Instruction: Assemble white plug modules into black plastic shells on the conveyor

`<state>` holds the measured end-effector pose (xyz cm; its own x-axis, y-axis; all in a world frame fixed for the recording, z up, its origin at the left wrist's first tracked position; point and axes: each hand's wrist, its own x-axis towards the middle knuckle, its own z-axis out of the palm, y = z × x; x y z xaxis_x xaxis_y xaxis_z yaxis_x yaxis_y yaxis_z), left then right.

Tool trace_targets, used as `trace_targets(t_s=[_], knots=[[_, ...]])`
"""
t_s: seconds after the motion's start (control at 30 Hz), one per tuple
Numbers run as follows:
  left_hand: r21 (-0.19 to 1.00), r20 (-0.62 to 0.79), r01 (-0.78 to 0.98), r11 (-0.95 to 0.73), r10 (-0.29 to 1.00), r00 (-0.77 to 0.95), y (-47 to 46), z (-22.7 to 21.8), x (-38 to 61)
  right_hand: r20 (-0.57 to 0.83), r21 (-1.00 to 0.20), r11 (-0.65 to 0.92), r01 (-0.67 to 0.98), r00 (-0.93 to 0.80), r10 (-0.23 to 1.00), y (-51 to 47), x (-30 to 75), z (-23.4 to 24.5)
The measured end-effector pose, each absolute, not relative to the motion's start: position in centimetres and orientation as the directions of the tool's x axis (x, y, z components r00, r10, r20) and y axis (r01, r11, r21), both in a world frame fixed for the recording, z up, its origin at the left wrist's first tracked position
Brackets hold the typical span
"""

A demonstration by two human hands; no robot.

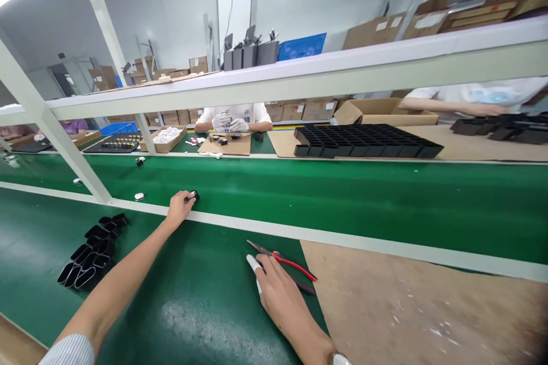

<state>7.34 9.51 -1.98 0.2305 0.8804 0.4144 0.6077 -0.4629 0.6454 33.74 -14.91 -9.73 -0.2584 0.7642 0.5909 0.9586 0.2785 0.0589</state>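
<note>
My left hand [180, 206] reaches forward over the near edge of the green conveyor belt. Its fingers are closed on a small black part [193, 196] with a bit of white on it; the fingers hide some of it. On the green worktop, my right hand [280, 291] lies palm down with its fingers spread, white covers on two digits. Right beside it are needle-nose pliers [295, 266] with one red and one dark handle, the dark one partly hidden by the hand. Several black open-ended sleeves [88, 256] stand grouped left of my left forearm.
A pale rail [248, 229] divides worktop and belt. A slanted white post [72, 154] rises at left. Small white parts [139, 197] lie on the belt. Brown board [419, 308] covers the worktop at right. Across the belt are black trays [363, 141] and a gloved co-worker [233, 120].
</note>
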Motion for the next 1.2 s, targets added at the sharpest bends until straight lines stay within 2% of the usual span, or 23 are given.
trace_targets(t_s=[0.2, 0.4, 0.5, 0.63, 0.77, 0.9, 1.03, 1.1, 1.2], knots=[[0.538, 0.391, 0.73, -0.421, 0.892, 0.226, 11.2, -3.4, 5.4, 0.596, 0.066, 0.234, 0.97, -0.226, 0.77, -15.0, 33.8, -9.0], [0.459, 0.355, 0.887, -0.056, 0.927, -0.125, 13.5, -2.1, -0.1, 0.547, 0.04, 0.18, 0.983, -0.172, 0.819, -15.2, 33.1, -9.0], [0.441, 0.305, 0.897, 0.021, 0.937, -0.172, 14.2, -1.9, -1.7, 0.539, 0.0, 0.204, 0.979, -0.172, 0.825, -15.3, 33.1, -8.8], [0.431, 0.315, 0.895, -0.111, 0.949, -0.034, 14.2, -1.7, -1.1, 0.516, -0.072, 0.233, 0.97, -0.163, 0.841, -15.4, 33.3, -8.2], [0.429, 0.385, 0.832, -0.351, 0.905, 0.182, 11.3, -1.8, 2.4, 0.497, -0.111, 0.248, 0.963, -0.162, 0.852, -15.5, 33.3, -7.7], [0.398, 0.392, 0.639, -0.658, 0.752, 0.53, 2.8, -3.5, 6.3, 0.518, -0.089, 0.282, 0.955, -0.198, 0.832, -15.4, 33.3, -7.8], [0.306, 0.357, 0.453, -0.837, 0.542, 0.761, -4.6, -4.3, 7.9, 0.592, -0.024, 0.315, 0.949, -0.24, 0.769, -15.2, 33.5, -8.6], [0.208, 0.333, 0.467, -0.859, 0.511, 0.793, -5.2, -3.4, 7.1, 0.63, -0.003, 0.356, 0.935, -0.274, 0.727, -15.0, 33.7, -8.8], [0.026, 0.289, 0.722, -0.692, 0.696, 0.657, -2.7, -0.6, 3.0, 0.663, -0.023, 0.425, 0.905, -0.305, 0.684, -14.9, 33.4, -8.7]])
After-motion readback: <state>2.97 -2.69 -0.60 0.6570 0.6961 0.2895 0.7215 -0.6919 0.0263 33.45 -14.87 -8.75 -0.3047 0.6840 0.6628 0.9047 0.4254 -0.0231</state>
